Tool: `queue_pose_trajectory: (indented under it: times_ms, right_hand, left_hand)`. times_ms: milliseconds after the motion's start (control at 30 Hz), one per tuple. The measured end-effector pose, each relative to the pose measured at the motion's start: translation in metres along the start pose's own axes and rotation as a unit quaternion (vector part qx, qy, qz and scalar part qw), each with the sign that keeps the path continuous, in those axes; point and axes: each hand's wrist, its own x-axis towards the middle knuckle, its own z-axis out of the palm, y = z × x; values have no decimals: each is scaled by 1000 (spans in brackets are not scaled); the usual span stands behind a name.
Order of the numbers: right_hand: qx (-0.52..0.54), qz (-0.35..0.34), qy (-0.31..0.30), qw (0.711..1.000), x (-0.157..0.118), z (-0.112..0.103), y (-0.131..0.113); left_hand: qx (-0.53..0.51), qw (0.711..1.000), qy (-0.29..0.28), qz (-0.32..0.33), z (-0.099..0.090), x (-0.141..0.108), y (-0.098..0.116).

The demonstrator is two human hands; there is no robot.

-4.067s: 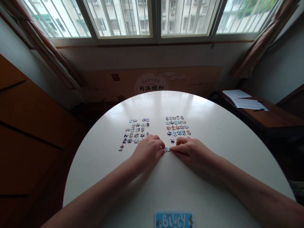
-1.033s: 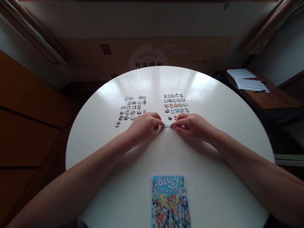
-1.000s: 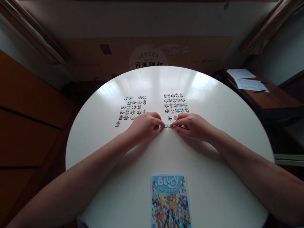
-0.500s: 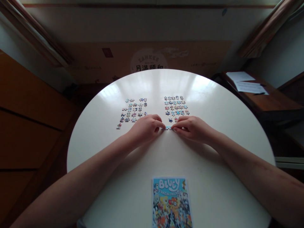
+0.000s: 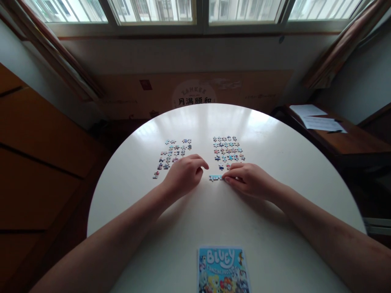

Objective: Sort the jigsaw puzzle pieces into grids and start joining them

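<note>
A short light-blue strip of joined jigsaw pieces (image 5: 215,178) lies flat on the white round table (image 5: 195,219). At its right end, the fingertips of my right hand (image 5: 252,179) are closed on the strip, covering part of it. My left hand (image 5: 185,173) is just left of the strip, apart from it. Its index finger points out from the thumb, and nothing shows between them. Beyond my hands, loose jigsaw pieces lie in rows, a left group (image 5: 171,153) and a right group (image 5: 227,150). My left hand hides some of the left group.
A Bluey picture sheet (image 5: 224,268) lies at the near side of the table. A brown side table (image 5: 357,136) with papers (image 5: 320,124) and a pen stands at the right. A printed cardboard panel (image 5: 122,91) leans along the wall under the window.
My left hand has let go of the strip and drawn back to the left, uncovering its left end. My right hand stays at the right end. The camera view has tilted upward.
</note>
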Motion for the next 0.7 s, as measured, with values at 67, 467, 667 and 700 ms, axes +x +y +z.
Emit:
queue_pose_trajectory:
  times_ms: [67, 467, 667, 700]
  right_hand:
    - [-1, -4, 2, 1000, 0, 0, 0]
    - [42, -26, 55, 997, -2, 5, 5]
    - [67, -30, 107, 992, -4, 4, 0]
    - [69, -29, 113, 991, -5, 4, 0]
  left_hand:
    - [3, 1000, 26, -6, -2, 0, 0]
    - [210, 922, 296, -137, -89, -2, -41]
    - [217, 923, 266, -174, -80, -3, -87]
    - [213, 926, 250, -188, -77, -4, -94]
